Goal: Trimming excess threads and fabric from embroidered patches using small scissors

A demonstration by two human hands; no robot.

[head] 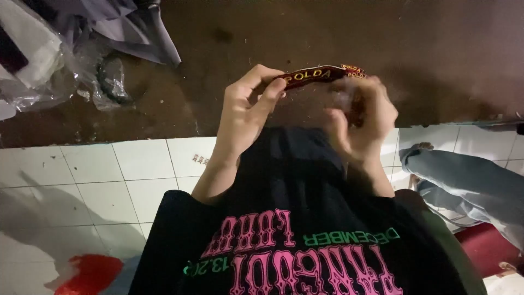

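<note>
A narrow dark red woven strip (314, 75) with gold lettering is stretched between both my hands, above a black printed shirt on my lap. My left hand (246, 112) pinches the strip's left end between thumb and fingers. My right hand (361, 121) is blurred and closed around the strip's right end, which bends down into the palm.
A dark brown floor (305, 33) lies ahead, meeting white tiles (109, 175) nearer to me. Clear plastic bags and grey fabric (82, 49) are heaped at the upper left. A red plastic piece (90, 273) lies lower left. Another person's jeans-clad leg (464, 180) reaches in from the right.
</note>
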